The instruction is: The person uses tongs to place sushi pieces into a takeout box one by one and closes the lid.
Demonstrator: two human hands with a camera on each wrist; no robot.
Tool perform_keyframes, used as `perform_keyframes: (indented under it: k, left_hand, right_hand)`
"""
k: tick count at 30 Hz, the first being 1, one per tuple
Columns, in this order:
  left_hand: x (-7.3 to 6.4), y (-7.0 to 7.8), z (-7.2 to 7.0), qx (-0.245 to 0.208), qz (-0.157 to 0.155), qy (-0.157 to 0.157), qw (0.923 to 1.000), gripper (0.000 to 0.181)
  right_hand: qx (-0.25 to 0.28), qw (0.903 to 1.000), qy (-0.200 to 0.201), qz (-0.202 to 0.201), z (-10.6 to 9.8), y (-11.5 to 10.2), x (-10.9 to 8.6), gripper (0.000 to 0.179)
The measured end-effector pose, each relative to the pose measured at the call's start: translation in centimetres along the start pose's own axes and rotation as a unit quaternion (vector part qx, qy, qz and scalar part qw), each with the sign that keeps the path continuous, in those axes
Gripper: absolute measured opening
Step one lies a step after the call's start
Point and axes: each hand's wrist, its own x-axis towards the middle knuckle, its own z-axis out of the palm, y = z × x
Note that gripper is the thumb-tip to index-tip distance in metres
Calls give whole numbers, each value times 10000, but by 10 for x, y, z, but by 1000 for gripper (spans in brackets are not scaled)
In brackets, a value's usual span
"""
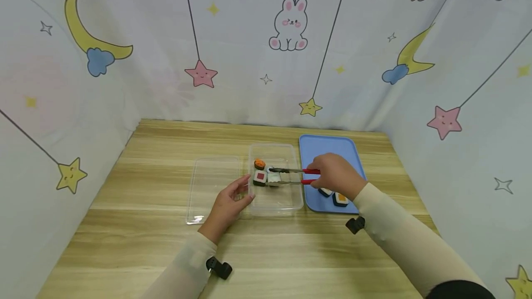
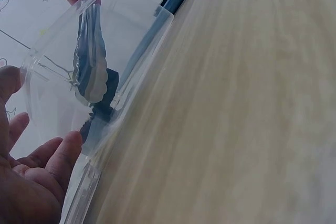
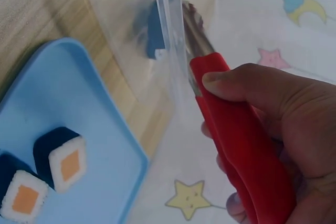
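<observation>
At centre frame, the right hand grips tongs whose tips flank a white sushi piece inside the clear box, the left hand resting uncurled against its left side; placement appears underway, the next move calling for spread tongs.

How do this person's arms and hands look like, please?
The left hand and right hand wear no gloves. The left sleeve and right sleeve are cream-coloured, each with a small black device near its end. Black material shows farther up the right sleeve.
</observation>
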Motion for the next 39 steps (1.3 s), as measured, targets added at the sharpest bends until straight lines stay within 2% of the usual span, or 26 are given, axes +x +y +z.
perform_keyframes:
  k: [8, 15, 23, 30, 35, 39]
  left_hand:
    - [1, -1, 0, 41, 65, -6, 10000, 62]
    - [0, -3, 0, -90, 21, -31, 10000, 63]
    - [1, -2, 0, -77, 12, -14, 10000, 63]
    - [0, 0, 1, -59, -16, -33, 10000, 63]
    - [1, -3, 1, -43, -48, 2, 10000, 62]
    - [1, -3, 2, 11, -22, 32, 10000, 61]
  right_hand:
    - [-239, 9996, -165, 69, -2, -6, 3, 31]
    - [-97, 9997, -189, 147, -3, -6, -1, 36]
    - [439, 9977, 399, 338, -5, 13, -14, 46]
    - [890, 9877, 998, 815, -7, 49, -45, 53]
    - [1011, 9812, 1104, 1218, -2, 78, -73, 55]
    - [1151, 9761, 1025, 1534, 6, 94, -93, 56]
